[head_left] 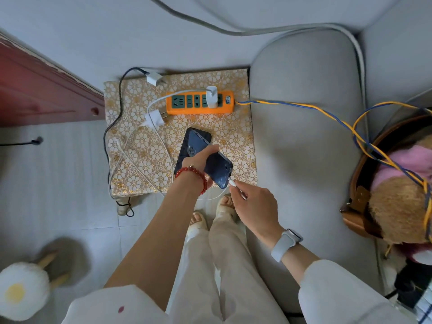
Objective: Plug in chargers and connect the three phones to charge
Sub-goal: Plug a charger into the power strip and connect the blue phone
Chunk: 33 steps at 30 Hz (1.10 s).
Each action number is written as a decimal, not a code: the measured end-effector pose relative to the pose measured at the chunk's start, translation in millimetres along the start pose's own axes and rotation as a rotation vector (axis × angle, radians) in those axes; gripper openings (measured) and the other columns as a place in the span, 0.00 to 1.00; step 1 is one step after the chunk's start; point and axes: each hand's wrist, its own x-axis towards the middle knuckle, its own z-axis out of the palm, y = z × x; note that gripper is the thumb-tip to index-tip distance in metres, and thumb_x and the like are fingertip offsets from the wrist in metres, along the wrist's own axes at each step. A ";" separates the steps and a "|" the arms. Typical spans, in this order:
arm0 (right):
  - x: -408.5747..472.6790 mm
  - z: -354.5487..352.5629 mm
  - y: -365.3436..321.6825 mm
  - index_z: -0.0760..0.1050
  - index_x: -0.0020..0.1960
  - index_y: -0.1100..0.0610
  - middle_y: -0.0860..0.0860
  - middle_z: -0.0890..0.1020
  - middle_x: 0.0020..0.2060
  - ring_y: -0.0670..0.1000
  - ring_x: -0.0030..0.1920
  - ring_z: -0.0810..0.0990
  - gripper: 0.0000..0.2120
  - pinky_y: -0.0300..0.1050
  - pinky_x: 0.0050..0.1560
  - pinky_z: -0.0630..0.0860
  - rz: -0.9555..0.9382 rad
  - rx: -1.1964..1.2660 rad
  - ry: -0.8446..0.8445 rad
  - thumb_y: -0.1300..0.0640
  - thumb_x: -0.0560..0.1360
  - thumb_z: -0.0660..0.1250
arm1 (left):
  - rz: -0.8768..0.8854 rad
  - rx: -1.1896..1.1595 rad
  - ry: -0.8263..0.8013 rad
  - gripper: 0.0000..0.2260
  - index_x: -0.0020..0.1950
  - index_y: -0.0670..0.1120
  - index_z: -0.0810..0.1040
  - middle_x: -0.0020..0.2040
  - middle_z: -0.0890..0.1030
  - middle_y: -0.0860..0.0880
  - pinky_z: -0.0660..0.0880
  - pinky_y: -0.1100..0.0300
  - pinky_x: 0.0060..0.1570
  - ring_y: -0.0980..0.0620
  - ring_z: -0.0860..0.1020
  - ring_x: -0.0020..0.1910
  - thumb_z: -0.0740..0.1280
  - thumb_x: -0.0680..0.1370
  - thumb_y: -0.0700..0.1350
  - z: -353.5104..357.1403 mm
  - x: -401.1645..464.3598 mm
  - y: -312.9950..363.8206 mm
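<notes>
An orange power strip [198,108] lies at the back of a small table with a gold floral cloth [236,134]. One white charger [212,97] is plugged into the strip. Two more white chargers lie unplugged, one beside the strip [154,118] and one at the table's back edge [153,78]. My left hand [201,160] grips a dark blue phone [218,168] above the table's front. Another dark phone [195,141] lies under it on the cloth. My right hand [253,201] pinches a white cable plug [233,183] right at the held phone's bottom port.
A grey sofa [304,136] stands to the right of the table, with a brown bag and plush toy [397,206] on it. The strip's blue-yellow cord [304,107] runs across the sofa. A red-brown door [35,90] is at left. White and black cables [112,141] loop over the table's left side.
</notes>
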 end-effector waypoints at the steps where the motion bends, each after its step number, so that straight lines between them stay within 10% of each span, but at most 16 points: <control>1: 0.6 -1.5 -1.2 0.77 0.41 0.57 0.56 0.83 0.35 0.57 0.32 0.71 0.13 0.43 0.30 0.63 0.003 -0.025 -0.018 0.52 0.77 0.57 | 0.016 0.003 0.008 0.23 0.58 0.43 0.72 0.42 0.77 0.48 0.72 0.62 0.26 0.52 0.76 0.37 0.74 0.67 0.48 0.5 -0.9 -0.6; 8: 4.8 -1.1 -2.6 0.76 0.45 0.60 0.57 0.83 0.43 0.54 0.37 0.67 0.17 0.44 0.38 0.62 0.050 -0.181 -0.130 0.52 0.79 0.53 | 0.130 0.112 0.060 0.28 0.62 0.38 0.70 0.53 0.78 0.42 0.77 0.51 0.52 0.46 0.77 0.47 0.74 0.67 0.47 6.2 4.8 -11.4; 16: 9.9 9.4 13.8 0.75 0.48 0.58 0.57 0.82 0.45 0.60 0.45 0.78 0.16 0.44 0.38 0.63 0.027 -0.255 -0.171 0.51 0.79 0.53 | 0.125 0.160 0.074 0.31 0.63 0.38 0.67 0.55 0.77 0.43 0.77 0.53 0.48 0.47 0.77 0.45 0.75 0.66 0.48 11.4 17.8 -20.9; 21: 22.0 -6.8 46.8 0.79 0.43 0.56 0.54 0.82 0.42 0.58 0.47 0.78 0.12 0.49 0.46 0.70 -0.160 -0.398 0.009 0.52 0.74 0.59 | 0.286 0.501 0.143 0.43 0.72 0.40 0.53 0.69 0.65 0.39 0.69 0.45 0.64 0.40 0.68 0.65 0.74 0.66 0.49 25.0 30.4 -30.5; 27: 61.1 -37.9 85.8 0.70 0.62 0.55 0.59 0.69 0.68 0.57 0.70 0.60 0.23 0.62 0.69 0.51 -0.216 -0.651 0.218 0.57 0.68 0.55 | 0.519 0.938 0.305 0.45 0.74 0.43 0.47 0.71 0.60 0.40 0.64 0.42 0.64 0.40 0.60 0.69 0.72 0.67 0.54 58.7 46.1 -43.7; 33: 67.9 -29.7 96.3 0.67 0.65 0.52 0.57 0.66 0.71 0.56 0.72 0.57 0.24 0.63 0.71 0.49 -0.235 -0.823 0.248 0.56 0.68 0.57 | 0.570 1.080 0.387 0.44 0.73 0.42 0.48 0.68 0.62 0.40 0.67 0.44 0.60 0.40 0.62 0.66 0.71 0.68 0.56 96.1 66.2 -52.7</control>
